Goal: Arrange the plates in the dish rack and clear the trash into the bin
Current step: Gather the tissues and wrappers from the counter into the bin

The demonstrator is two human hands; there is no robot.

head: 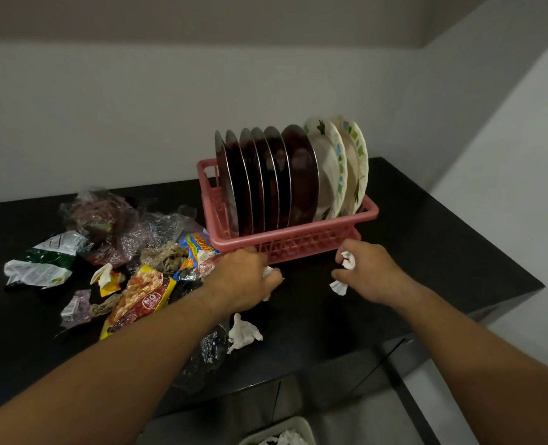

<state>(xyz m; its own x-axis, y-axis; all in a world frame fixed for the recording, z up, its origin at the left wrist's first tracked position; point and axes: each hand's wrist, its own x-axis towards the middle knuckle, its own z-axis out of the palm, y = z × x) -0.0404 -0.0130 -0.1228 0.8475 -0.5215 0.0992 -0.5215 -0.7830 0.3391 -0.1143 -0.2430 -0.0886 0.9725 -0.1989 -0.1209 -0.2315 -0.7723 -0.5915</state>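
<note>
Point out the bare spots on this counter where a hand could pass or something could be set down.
Bare: the black counter right of the pink dish rack out to its right edge, and the strip between the left hand and right hand. Crowded: left of the rack, where wrappers pile up; a crumpled tissue lies near the front edge.

Both hands are closed on crumpled tissue at the front of the pink dish rack (293, 242) — the left hand (243, 281) on one wad, the right hand (367, 268) on another. Steel plates (266, 178) and two patterned ones (337, 168) stand upright in the rack. Wrappers (137, 293) litter the worktop's (427, 239) left side; a loose tissue (243, 332) lies near its front edge — a bin (285, 435) sits below.
</note>
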